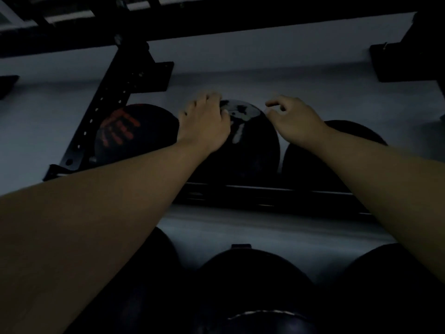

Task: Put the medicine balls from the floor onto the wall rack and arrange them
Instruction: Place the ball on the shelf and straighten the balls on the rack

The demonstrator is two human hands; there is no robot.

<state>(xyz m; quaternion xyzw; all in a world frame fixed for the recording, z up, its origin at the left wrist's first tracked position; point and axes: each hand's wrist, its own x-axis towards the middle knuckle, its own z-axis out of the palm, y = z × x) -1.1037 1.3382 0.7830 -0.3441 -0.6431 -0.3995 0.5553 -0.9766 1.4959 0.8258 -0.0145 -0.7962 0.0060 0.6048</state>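
Observation:
A black medicine ball with white print (248,145) sits in the middle of the upper rack rail (265,192). My left hand (204,121) lies on its upper left, fingers wrapped over the top edge. My right hand (293,119) is at its upper right edge, fingers loosely curled and apart, lifted off the surface. A black ball with red print (134,131) sits to its left, and a plain black ball (320,162) to its right. The light is very dim.
A black perforated upright (108,109) slants up at the left of the rack. On the lower level rest three more dark balls, one (252,280) straight below and another (390,280) to its right. A dark beam (240,27) runs overhead, and a black bracket (407,61) juts out at upper right.

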